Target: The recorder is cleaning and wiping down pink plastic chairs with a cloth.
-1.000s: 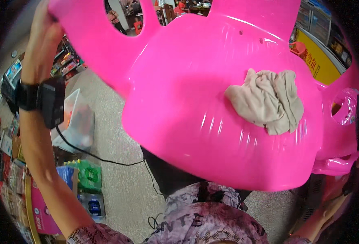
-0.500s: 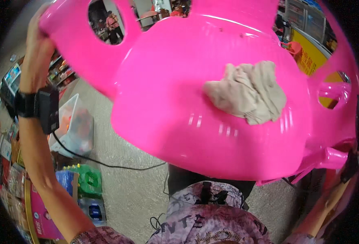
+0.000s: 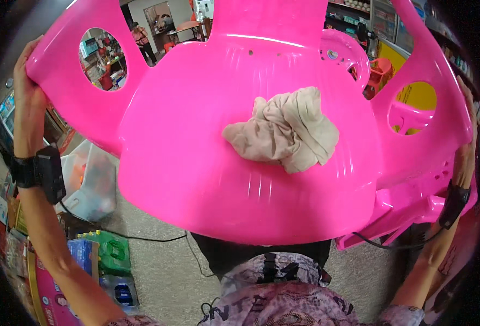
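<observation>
In the head view, a pale speckled floor [image 3: 153, 261] shows below the hands; a clear bin [image 3: 96, 187] and a green bottle pack [image 3: 114, 252] stand on it, just inward of the left forearm. Beyond the hands, another person [image 3: 140, 37] stands in the cluttered room.

The pink chair [image 3: 174, 130] spans the space between the hands — front edge toward the wearer's body, backrest away, its longer visible extent running from hand to hand. A crumpled beige cloth [image 3: 283, 130] lies on its seat, long axis crosswise, narrow end toward the left hand [image 3: 29, 87]. That hand grasps the left armrest; the right hand [image 3: 467, 117] touches the right armrest's outer side — fingers mostly hidden, grip unclear.
</observation>
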A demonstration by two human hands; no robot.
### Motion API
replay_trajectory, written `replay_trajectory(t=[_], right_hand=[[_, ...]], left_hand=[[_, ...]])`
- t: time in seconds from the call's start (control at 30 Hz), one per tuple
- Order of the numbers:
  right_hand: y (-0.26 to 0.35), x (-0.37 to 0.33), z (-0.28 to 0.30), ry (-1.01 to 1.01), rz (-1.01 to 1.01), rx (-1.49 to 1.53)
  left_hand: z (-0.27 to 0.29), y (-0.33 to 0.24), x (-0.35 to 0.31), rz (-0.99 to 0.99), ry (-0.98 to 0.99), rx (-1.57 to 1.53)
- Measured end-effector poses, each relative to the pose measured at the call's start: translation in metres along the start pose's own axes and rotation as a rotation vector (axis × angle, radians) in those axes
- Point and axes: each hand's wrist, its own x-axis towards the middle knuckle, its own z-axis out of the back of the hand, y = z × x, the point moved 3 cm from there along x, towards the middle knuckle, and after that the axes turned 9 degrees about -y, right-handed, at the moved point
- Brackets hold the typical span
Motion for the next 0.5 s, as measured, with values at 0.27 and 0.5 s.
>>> replay_trajectory(t=[0.27, 0.5], right_hand=[[-0.069, -0.009, -0.070, 0.107, -0.448, 0.435], [-0.017, -0.033, -0.168, 0.088, -0.864, 1.319]], left_hand=[[0.020, 0.058, -0.025, 0.210, -0.170, -0.030], [0.099, 0.137, -0.074, 0.311, -0.229, -0.033]])
